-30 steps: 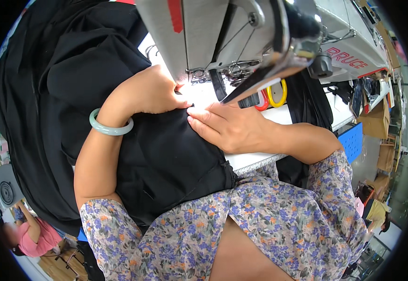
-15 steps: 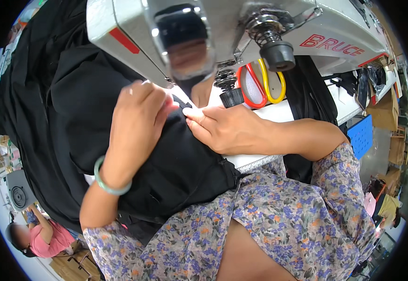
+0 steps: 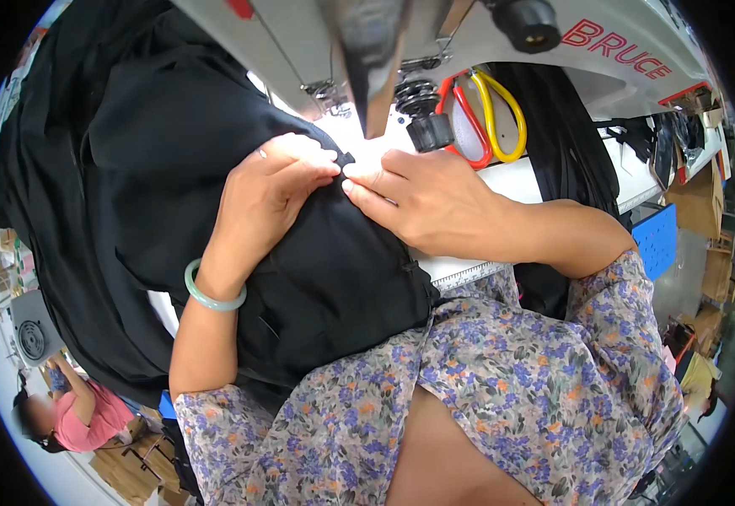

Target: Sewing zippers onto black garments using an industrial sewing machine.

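My left hand [image 3: 279,190], with a pale green bangle on the wrist, pinches the edge of the black fabric [image 3: 165,169] just below the sewing machine [image 3: 460,42]'s lit needle area. My right hand [image 3: 414,198] faces it from the right, thumb and forefinger closed on the same edge near a small dark tab. The fingertips of both hands are close together, left of the black knob below the machine head. The fabric spreads over the left of the white table [image 3: 460,270] and down to my lap. Red-handled and yellow-handled scissors [image 3: 498,118] lie beyond my right hand.
More black cloth [image 3: 566,135] hangs over the table right of the scissors. A blue perforated panel [image 3: 650,236] and cardboard boxes [image 3: 700,202] are at the right. A co-worker in pink [image 3: 93,409] works beside a grey device [image 3: 30,329] at lower left; another in yellow [image 3: 694,379] is at lower right.
My left hand drew back leftward and turned upright, then returned toward the right hand at the edge. Both hands now appear higher in the picture. The view of the machine head has shifted.
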